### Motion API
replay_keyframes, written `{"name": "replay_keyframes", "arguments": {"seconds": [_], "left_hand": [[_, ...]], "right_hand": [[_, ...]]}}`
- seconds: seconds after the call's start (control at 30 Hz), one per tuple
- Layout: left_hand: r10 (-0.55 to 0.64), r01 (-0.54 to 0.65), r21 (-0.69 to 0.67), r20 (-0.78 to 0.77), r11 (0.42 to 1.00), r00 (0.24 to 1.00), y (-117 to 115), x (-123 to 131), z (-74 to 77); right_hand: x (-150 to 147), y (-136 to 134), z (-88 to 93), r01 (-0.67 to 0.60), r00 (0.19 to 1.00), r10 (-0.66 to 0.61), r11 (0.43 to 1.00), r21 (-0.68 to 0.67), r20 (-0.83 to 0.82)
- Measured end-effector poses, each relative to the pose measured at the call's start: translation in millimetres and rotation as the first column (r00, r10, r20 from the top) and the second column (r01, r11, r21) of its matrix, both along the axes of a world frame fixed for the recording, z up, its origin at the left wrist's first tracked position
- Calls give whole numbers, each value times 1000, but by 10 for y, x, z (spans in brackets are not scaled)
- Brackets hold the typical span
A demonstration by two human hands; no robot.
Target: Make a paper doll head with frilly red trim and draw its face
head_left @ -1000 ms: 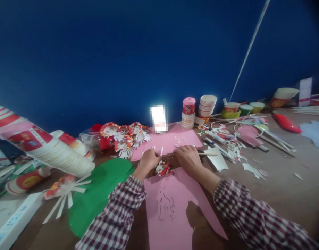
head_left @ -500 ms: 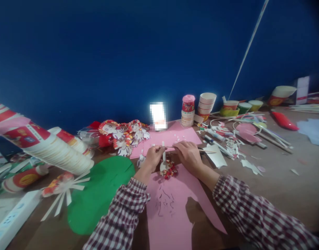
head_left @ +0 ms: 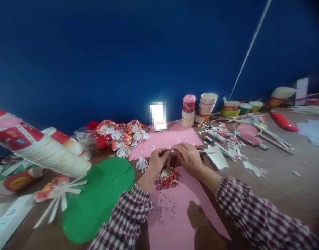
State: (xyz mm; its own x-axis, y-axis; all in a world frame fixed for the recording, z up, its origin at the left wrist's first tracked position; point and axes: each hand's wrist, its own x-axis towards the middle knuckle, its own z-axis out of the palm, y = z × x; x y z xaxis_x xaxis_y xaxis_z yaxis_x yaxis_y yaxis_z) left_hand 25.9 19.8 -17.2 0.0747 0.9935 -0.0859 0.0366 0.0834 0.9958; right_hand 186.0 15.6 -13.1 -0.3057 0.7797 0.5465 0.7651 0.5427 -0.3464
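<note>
My left hand (head_left: 158, 161) is closed, its thumb and finger pinching the end of a paper strip. The strip belongs to a frilled red-and-white paper-cup piece (head_left: 169, 177) that hangs just below my fingers. Close beside it, my right hand (head_left: 188, 157) is closed with its fingers bent over a thin wooden stick (head_left: 207, 151), whose pointed end sticks out to the right. My fingertips meet at the strip, and how strip and stick touch there is hidden. Beneath lies a pink sheet (head_left: 172, 225) with dark pen marks and a cut-out edge.
Several paper lion-like figures (head_left: 121, 137) lie at back left, near a green sheet (head_left: 99, 198). Stacked paper cups (head_left: 57, 158) lean at far left. More cups (head_left: 207, 104) stand along the blue wall. Markers (head_left: 219, 146), paper scraps and a red pouch (head_left: 284, 121) lie on the right.
My left hand has moved slightly right and down, closer to my right hand. The strip that stuck up above my fingers is now down between them, and the frilled piece hangs a little lower.
</note>
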Motion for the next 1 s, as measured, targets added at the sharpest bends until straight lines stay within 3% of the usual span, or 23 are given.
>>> {"name": "replay_keyframes", "arguments": {"seconds": [0.1, 0.4, 0.6, 0.83, 1.0], "left_hand": [[61, -57, 59, -64, 997, 996, 9, -6, 1], [95, -94, 23, -17, 995, 995, -22, 8, 0], [108, -108, -14, 23, 994, 994, -53, 19, 46], [99, -100, 4, 107, 995, 989, -25, -9, -2], [113, -103, -69, 171, 992, 979, -36, 7, 21]], "right_hand": [[-3, -6, 11, 1, 1000, -1, 1000, 2, 10], [7, -10, 15, -39, 999, 39, 999, -23, 16], [3, -12, 8, -37, 999, 37, 999, -15, -1], [6, 1, -3, -34, 999, 34, 999, -19, 1], [8, 4, -7, -41, 999, 40, 999, -31, -28]]}}
